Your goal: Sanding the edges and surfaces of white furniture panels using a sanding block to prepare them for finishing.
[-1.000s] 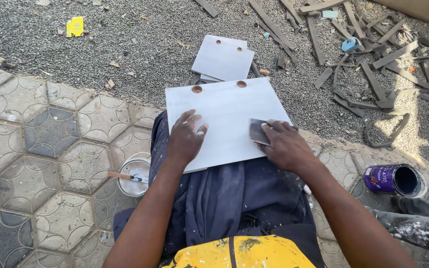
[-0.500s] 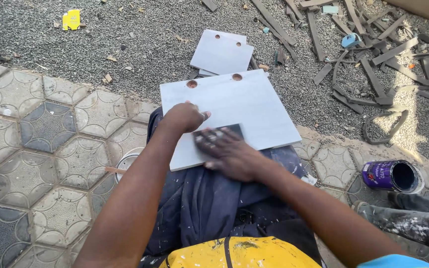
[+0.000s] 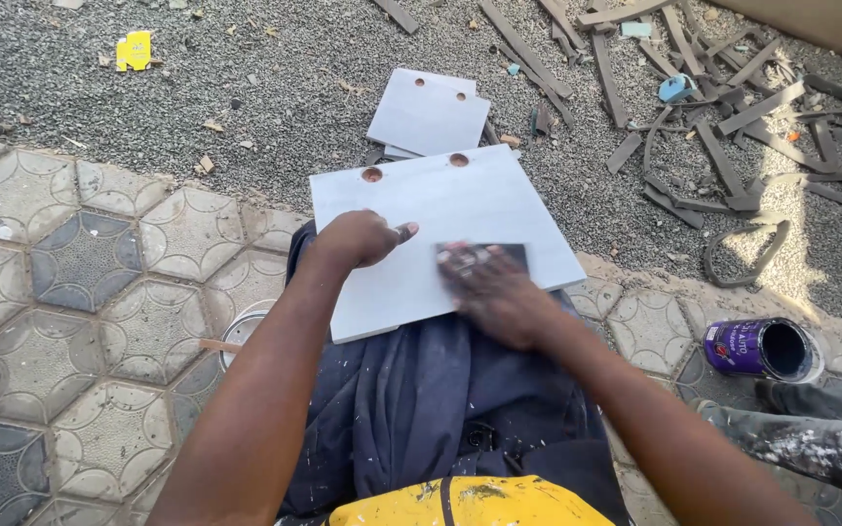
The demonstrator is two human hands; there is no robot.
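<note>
White panel (image 3: pixel 460 209) rests on my lap; left hand (image 3: pixel 358 239) curled, pinning it steady. Right hand (image 3: pixel 499 292) flat, fingers pressing dark sanding pad (image 3: pixel 504 255).

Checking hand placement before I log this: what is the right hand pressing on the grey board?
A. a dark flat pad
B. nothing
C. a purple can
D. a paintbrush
A: the right hand presses a dark flat pad against the grey board.

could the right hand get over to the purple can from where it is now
Probably yes. The right hand presses a dark pad on the white board; the purple can lies on its side on the paving to that hand's side, with nothing between them.
</note>
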